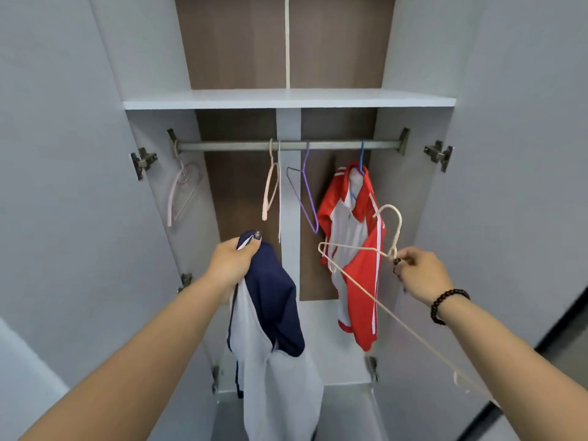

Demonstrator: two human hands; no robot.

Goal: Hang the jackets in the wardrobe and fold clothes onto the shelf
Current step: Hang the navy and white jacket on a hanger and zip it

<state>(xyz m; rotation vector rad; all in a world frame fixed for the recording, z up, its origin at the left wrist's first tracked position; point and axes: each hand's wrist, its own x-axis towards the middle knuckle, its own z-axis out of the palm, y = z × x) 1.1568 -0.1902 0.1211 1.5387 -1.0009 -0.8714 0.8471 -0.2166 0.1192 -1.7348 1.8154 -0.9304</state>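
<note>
My left hand (234, 264) grips a navy and grey jacket (273, 338) by its top, and the rest hangs down in front of the open wardrobe. My right hand (416, 275) pinches a cream hanger (356, 275) at the base of its hook, holding it free in the air beside a red and white jacket (356, 249). That red jacket hangs on a blue hanger (362, 160) from the metal rail (286, 145).
Bare hangers hang on the rail: a pink one (183, 192) at the left end, a pale one (270, 186) and a purple one (304, 198) near the middle. A white shelf (286, 99) spans the wardrobe above the rail. Both doors (63, 186) stand open.
</note>
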